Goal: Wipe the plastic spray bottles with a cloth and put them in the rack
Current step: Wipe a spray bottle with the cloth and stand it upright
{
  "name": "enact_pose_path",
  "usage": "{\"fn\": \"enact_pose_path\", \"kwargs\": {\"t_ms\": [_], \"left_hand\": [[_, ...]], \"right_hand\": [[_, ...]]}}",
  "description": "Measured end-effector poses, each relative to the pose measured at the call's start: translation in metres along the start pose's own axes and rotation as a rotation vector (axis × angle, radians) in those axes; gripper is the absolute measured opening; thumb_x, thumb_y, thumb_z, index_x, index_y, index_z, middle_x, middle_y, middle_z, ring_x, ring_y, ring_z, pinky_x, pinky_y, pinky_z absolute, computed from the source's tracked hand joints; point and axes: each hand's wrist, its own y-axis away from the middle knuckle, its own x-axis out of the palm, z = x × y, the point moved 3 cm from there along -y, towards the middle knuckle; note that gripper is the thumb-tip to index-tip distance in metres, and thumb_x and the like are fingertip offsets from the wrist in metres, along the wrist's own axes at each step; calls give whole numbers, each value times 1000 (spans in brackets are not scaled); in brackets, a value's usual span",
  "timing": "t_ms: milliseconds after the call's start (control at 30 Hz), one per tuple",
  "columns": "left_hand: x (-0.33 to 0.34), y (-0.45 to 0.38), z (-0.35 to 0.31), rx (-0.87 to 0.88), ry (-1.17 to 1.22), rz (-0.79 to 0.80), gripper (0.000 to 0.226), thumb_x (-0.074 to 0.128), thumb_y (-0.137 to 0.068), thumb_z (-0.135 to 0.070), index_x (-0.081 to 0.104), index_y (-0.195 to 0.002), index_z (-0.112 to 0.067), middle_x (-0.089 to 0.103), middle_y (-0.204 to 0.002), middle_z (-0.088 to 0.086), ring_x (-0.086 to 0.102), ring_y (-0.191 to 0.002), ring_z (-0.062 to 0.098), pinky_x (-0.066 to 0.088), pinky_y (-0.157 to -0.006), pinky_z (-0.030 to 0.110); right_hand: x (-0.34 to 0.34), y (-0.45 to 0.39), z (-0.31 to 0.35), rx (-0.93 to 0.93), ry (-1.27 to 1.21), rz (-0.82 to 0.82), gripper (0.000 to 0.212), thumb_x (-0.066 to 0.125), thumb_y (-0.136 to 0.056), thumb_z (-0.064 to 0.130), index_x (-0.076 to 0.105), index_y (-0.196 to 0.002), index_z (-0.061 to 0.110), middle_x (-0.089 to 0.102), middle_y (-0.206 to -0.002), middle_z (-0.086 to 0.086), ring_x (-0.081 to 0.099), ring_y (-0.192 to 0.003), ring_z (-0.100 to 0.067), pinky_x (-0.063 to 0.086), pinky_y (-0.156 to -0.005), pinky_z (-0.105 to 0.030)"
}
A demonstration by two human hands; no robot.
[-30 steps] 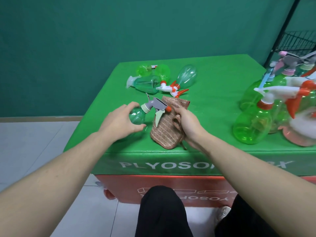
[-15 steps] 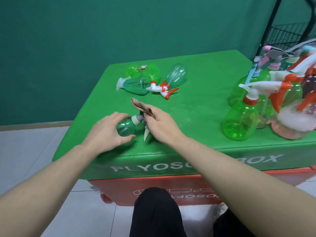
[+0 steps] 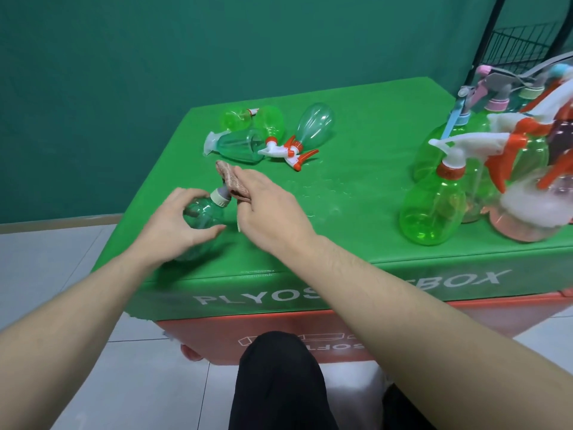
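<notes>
my left hand (image 3: 173, 221) curls round the belly of the green bottle (image 3: 203, 217), which lies on its side at the near left of the worktop (image 3: 356, 212). its long axis runs from my left palm up and right to the pale collar. my right hand (image 3: 266, 206) grips the cloth (image 3: 231, 178) there, wrapped over the spray head, so that hand is nearer the part i judge needs wiping. farther back lie more bottles (image 3: 269, 135); the rack (image 3: 524, 48) stands far right.
</notes>
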Motion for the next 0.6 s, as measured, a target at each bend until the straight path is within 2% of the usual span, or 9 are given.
{"fn": "enact_pose_path", "kwargs": {"t_ms": [100,167,333,467,533,600], "left_hand": [[-5,0,-4,0,-11,-18,55,90,-71,-36,51,-109,-45,54,-114,-2,55,-97,8,41,-93,30],[-6,1,-5,-13,-36,-16,56,89,-70,-42,55,-113,-40,59,-114,-3,55,-105,13,42,-95,32],[-6,14,-8,-44,-106,15,56,86,-73,-53,60,-122,-47,63,-125,-15,57,-115,14,44,-95,34],[-6,22,-9,-10,-278,23,61,77,-81,-56,56,-135,-37,61,-128,-9,58,-116,18,46,-89,34],[-6,25,-9,-8,-323,49,66,77,-80,-58,53,-137,-35,59,-127,-8,58,-116,19,46,-88,34],[-7,25,-9,-9,-366,106,81,80,-71,-65,50,-140,-35,57,-132,-7,56,-121,20,47,-95,37]], "right_hand": [[-4,8,0,-5,-37,3,60,42,-97,11,35,-156,17,40,-158,4,47,-135,-15,35,-117,-30],[-5,12,-3,6,-37,25,61,41,-97,10,33,-158,18,38,-160,4,46,-136,-15,34,-118,-30],[-4,22,-16,79,-123,83,59,40,-99,9,41,-154,27,46,-153,4,53,-125,-12,40,-112,-28],[-2,30,-20,44,-10,141,63,41,-98,10,32,-159,21,34,-163,5,40,-142,-13,25,-119,-22],[0,32,-24,13,102,178,66,42,-97,13,26,-161,20,25,-167,5,31,-149,-13,20,-124,-27],[2,32,-29,-37,256,218,68,43,-98,18,21,-162,20,18,-169,6,24,-153,-16,23,-125,-40]]}}
